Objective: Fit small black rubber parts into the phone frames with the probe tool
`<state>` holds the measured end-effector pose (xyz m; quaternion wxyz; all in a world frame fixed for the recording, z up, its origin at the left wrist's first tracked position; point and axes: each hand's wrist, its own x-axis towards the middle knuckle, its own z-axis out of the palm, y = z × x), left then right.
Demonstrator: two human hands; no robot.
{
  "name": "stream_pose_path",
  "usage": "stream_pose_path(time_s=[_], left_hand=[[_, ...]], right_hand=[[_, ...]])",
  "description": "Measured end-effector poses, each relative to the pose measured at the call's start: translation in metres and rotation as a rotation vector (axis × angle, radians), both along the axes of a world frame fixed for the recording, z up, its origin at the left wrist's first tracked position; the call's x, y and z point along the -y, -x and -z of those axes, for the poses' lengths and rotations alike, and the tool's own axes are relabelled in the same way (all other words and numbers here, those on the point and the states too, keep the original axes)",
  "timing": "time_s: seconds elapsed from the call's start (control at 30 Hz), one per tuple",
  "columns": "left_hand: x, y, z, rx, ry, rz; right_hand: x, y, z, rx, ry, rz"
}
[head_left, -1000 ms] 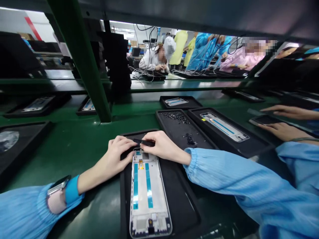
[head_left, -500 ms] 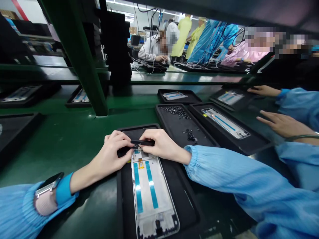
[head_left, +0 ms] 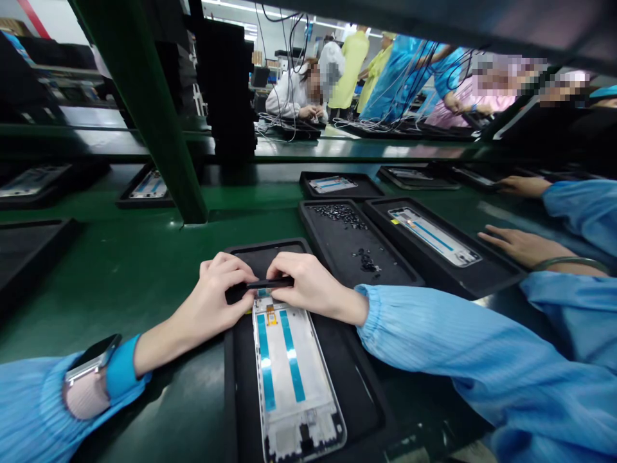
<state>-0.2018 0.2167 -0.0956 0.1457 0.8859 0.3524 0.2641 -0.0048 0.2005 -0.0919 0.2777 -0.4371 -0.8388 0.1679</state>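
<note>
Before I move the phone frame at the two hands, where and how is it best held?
Probably by its two long edges, near the near end, coming from the near side. The phone frame is flat and long, and this end lies uncovered, while the left hand and right hand crowd the far end.

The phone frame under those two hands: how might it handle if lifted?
The phone frame looks thin and straight-edged, so it is probably fairly stiff and light. Its broad, flat shape makes rolling unlikely. The exposed orange piece near its top may be fragile.
</note>
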Motion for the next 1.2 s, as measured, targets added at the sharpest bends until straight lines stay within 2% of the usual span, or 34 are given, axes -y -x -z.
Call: stream_pose_path(time_s=[0.33, 0.6, 0.77, 1.0, 1.2], left_hand=[[0.000, 0.001, 0.000, 0.008, -0.010, 0.011], [-0.001, 0.003, 0.000, -0.004, -0.037, 0.082], [-0.003, 0.004, 0.000, -0.075, -0.187, 0.145], [-0.002, 0.002, -0.004, -0.127, -0.271, 0.174], [-0.002, 0.001, -0.006, -0.153, -0.295, 0.183]], right_hand=[[0.002, 0.005, -0.003, 0.109, 0.013, -0.003], [0.003, 0.009, -0.022, 0.344, 0.028, -0.081], [-0.009, 0.002, -0.025, 0.189, 0.081, -0.135], [-0.025, -0.010, -0.021, 0.002, 0.336, -0.069], [-0.024, -0.011, -0.017, -0.041, 0.321, -0.065]])
